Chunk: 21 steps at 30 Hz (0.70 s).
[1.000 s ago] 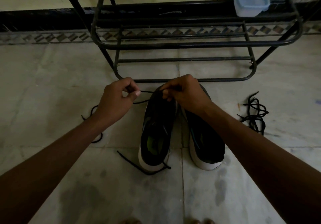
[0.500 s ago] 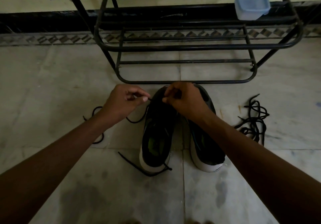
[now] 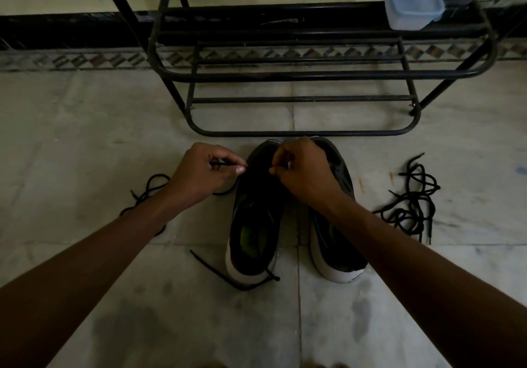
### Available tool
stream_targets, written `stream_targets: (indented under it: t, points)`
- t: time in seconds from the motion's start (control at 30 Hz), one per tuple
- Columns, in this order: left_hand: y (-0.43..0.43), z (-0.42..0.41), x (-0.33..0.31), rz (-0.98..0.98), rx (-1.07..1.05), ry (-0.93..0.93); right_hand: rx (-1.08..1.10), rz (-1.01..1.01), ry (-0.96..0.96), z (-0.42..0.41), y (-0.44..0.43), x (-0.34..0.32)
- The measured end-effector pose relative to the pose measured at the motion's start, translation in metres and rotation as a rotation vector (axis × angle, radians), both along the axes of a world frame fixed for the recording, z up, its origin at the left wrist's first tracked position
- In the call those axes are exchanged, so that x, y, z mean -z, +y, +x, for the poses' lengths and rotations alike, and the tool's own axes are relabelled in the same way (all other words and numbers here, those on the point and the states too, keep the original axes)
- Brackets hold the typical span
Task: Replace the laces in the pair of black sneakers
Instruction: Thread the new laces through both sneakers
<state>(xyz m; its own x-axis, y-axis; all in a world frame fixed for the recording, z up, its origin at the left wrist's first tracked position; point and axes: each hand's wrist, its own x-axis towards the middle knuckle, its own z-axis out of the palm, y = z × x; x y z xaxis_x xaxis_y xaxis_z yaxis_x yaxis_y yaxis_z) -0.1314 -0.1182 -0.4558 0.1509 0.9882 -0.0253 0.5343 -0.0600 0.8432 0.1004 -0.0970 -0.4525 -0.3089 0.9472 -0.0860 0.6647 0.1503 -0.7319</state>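
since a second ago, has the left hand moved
Yes. The left hand, pinching a lace, has moved right toward the toe of the left sneaker; the gap has nearly closed.

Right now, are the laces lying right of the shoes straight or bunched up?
Bunched up: the loose laces lie in a tangled heap of loops on the floor, a few ends sticking out.
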Motion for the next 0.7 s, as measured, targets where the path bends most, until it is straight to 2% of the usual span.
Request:
stream_targets:
  t: [0.13,0.2,0.33,0.43,0.7]
  points:
    - [0.003,0.003,0.000,0.019,-0.018,0.001,0.161,0.134,-0.004,0.000,0.007,-0.003]
    - [0.003,0.004,0.001,0.001,-0.017,-0.011,0.143,0.134,0.002,0.000,0.009,-0.006]
    - [0.000,0.007,0.002,-0.030,0.001,0.020,-0.047,0.046,0.039,0.001,-0.002,-0.011]
    - [0.000,0.010,0.002,-0.059,-0.018,0.062,-0.132,-0.057,-0.049,-0.004,-0.009,-0.008]
    - [-0.002,0.019,0.002,-0.143,-0.022,0.185,-0.079,-0.190,-0.187,-0.017,-0.010,-0.015]
